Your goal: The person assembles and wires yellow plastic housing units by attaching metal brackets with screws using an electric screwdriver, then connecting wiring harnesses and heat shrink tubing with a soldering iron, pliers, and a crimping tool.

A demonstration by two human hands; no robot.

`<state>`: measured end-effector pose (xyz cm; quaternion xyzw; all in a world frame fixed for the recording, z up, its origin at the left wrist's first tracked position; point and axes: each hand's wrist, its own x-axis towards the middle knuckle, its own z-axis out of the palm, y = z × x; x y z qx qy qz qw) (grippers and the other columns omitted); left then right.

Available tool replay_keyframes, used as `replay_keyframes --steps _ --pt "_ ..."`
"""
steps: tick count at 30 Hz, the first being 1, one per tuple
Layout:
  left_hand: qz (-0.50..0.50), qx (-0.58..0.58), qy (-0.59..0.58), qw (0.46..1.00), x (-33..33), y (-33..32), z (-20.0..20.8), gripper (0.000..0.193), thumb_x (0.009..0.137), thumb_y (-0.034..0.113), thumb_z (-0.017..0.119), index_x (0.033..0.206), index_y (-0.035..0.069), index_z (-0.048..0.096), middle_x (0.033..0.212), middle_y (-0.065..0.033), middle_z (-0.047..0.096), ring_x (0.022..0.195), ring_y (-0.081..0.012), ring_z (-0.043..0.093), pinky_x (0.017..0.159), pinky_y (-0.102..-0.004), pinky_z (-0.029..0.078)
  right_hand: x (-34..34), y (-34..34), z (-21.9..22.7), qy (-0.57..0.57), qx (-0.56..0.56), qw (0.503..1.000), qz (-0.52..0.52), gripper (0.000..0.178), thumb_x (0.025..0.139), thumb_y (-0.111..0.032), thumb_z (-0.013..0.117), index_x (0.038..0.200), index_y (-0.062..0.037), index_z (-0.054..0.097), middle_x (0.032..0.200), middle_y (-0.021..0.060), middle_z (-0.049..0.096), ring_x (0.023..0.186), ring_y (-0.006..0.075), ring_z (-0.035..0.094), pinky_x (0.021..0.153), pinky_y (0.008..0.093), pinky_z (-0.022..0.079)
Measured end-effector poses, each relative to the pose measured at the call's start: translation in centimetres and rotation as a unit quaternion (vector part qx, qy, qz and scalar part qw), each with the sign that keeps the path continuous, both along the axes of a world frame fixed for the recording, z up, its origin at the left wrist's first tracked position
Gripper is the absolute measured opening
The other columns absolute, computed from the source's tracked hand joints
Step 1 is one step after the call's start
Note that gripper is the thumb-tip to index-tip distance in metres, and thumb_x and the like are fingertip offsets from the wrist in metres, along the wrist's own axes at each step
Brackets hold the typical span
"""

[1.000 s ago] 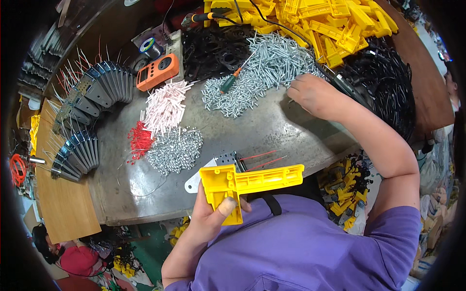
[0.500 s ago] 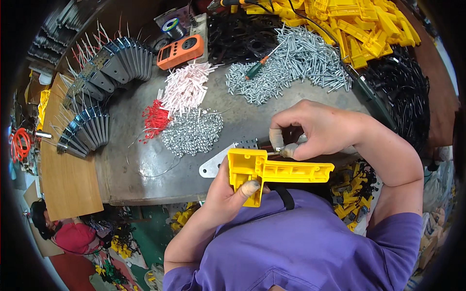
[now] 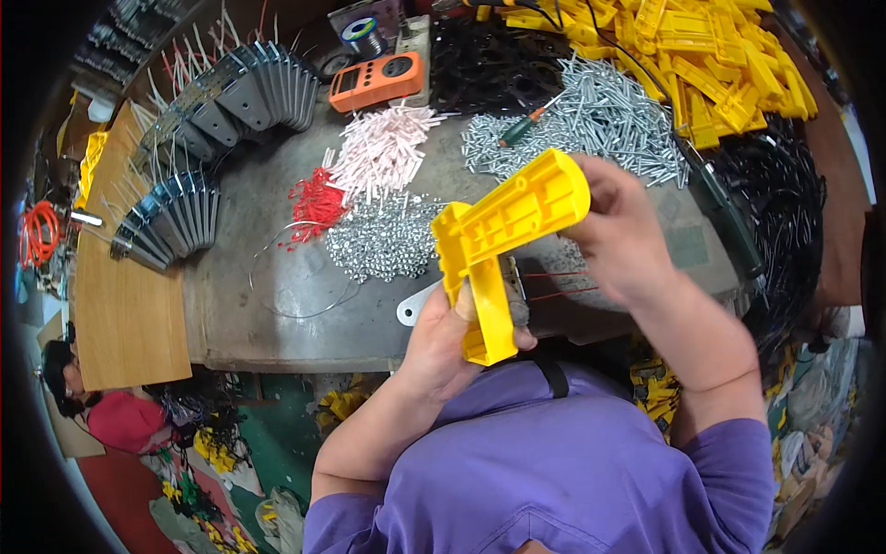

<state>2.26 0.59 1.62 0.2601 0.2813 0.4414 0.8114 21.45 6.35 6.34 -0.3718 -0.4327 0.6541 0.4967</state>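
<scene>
My left hand (image 3: 438, 346) is closed around the lower part of a yellow plastic housing (image 3: 498, 314), thumb on its near side. The housing's long ribbed arm tilts up to the right, its hollow side showing. At that arm's far end my right hand (image 3: 623, 231) curls against it, with its fingertips partly hidden behind the plastic. Below the housing, on the bench, lies a grey metal plate (image 3: 413, 308) with a rounded, holed end, mostly covered. Two thin red wires (image 3: 563, 286) stretch to the right from behind the housing.
Beyond my hands are piles of silver nuts (image 3: 378, 247), red pieces (image 3: 316, 205), whitish sleeves (image 3: 383, 152) and screws (image 3: 614, 111), with a screwdriver (image 3: 521, 127) on top. An orange meter (image 3: 376, 81), metal plates with boards (image 3: 245, 92) and yellow housings (image 3: 711, 55) stand farther back.
The yellow housing has turned, its long arm swinging from level to pointing up and right. My right hand has left the housing's middle and moved to that arm's end. The view has shifted slightly.
</scene>
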Motion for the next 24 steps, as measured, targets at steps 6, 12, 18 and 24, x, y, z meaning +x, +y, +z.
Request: replay_keyframes --steps 6,12,18,24 --pt "-0.032 -0.037 -0.057 0.997 0.3 0.2 0.3 0.042 0.094 0.039 0.056 0.12 0.007 0.047 0.095 -0.0102 0.06 0.08 -0.0227 0.067 0.074 -0.0393 0.057 -1.4 -2.7 -1.8 0.043 0.092 0.993 -0.06 0.024 0.08 0.0 0.067 0.101 0.0008 0.057 0.1 0.0058 0.064 0.09 0.0117 0.063 0.083 0.0278 0.05" --pt "-0.033 -0.043 -0.077 0.996 0.7 -0.1 -0.6 0.038 0.095 0.038 0.055 0.117 0.008 0.049 0.094 -0.0067 0.062 0.081 -0.0216 0.067 0.075 -0.0386 0.058 -1.0 -3.2 -1.8 -0.19 0.232 0.949 -0.094 0.04 0.076 0.003 0.067 0.115 0.0046 0.057 0.103 0.0083 0.066 0.093 0.0135 0.063 0.081 0.028 0.05" --pt "-0.045 -0.057 -0.092 0.993 1.0 -0.1 0.2 0.037 0.097 0.037 0.05 0.118 0.007 0.049 0.098 -0.0065 0.061 0.08 -0.0208 0.066 0.077 -0.0387 0.058 -0.8 -2.7 -2.8 -0.332 0.483 0.807 -0.073 0.021 0.078 0.0 0.069 0.099 -0.001 0.067 0.095 0.0093 0.067 0.08 0.0216 0.067 0.072 0.0311 0.052" --pt "-0.032 -0.018 -0.074 0.997 0.0 0.6 0.2 0.042 0.094 0.041 0.054 0.119 0.006 0.05 0.104 -0.0059 0.059 0.089 -0.0182 0.065 0.077 -0.0391 0.058 1.3 -0.9 0.7 -0.121 0.263 0.946 -0.144 0.032 0.087 -0.029 0.065 0.103 -0.0014 0.061 0.097 0.0133 0.063 0.091 0.0212 0.064 0.085 0.032 0.049"
